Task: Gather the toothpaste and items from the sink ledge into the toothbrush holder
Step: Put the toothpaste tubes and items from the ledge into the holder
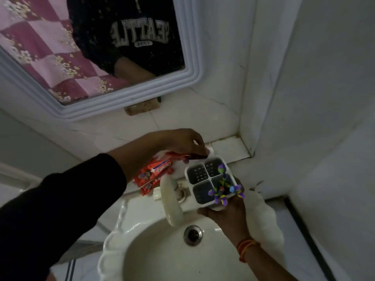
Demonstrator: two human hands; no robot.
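Home bathroom, seemingly: sink, mirror.

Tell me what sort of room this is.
Most likely a home bathroom: a white washbasin with a tap, a framed mirror on the tiled wall above, and a toothbrush holder held beside toothpaste boxes.

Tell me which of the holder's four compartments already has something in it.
The near-right compartment of the toothbrush holder, closest to the right hand gripping it. Purple-and-green toothbrushes stick out of it; the other three show only slotted bottoms.

left hand reaching, fingers curled, right hand cupped
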